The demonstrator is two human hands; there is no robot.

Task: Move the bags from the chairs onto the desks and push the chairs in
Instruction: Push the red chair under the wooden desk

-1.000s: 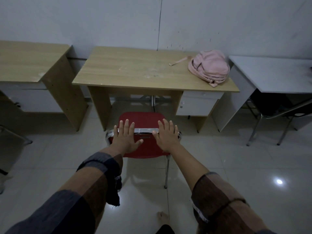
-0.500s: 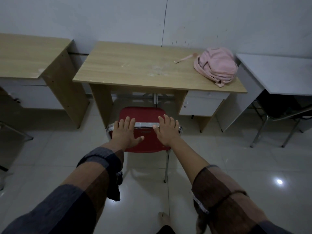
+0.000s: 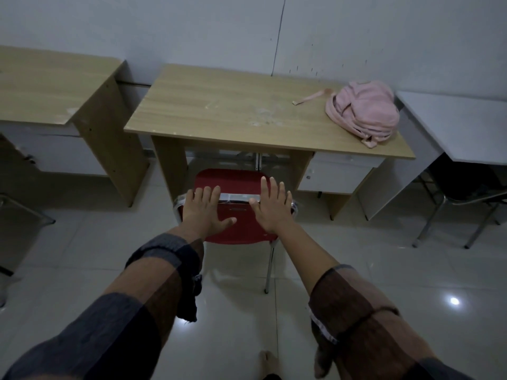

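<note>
A dim room with a pale tiled floor (image 3: pixel 384 270) and a plain grey-white wall is seen from above, with three desks set in a row against the wall. On the middle light-wood desk with a white drawer unit (image 3: pixel 219 105) a soft pink fabric bag (image 3: pixel 363 112) is found lying near the right end of the top, its strap trailing to the left; that bag's share of the task is judged to be done. In front of the kneehole a red padded chair with a chrome tube frame (image 3: pixel 236 179) is placed, its seat partly under the desk edge and its backrest and rear legs out on the floor.

The backrest is pressed by both hands. The left hand (image 3: pixel 204 211) is laid flat on it, fingers straight and close together over the chrome top rail, thumb spread to the side. The right hand (image 3: pixel 271 207) is set the same way, fingers straight and slightly fanned. Nothing is gripped: flat palms are judged to be used because a level forward shove is wanted, not a lift. The two hands are set well apart, probably so that the chair is kept from slewing.

A further push is judged to be needed. A dark chair is seen under the grey desk (image 3: pixel 466 124) at right.
</note>
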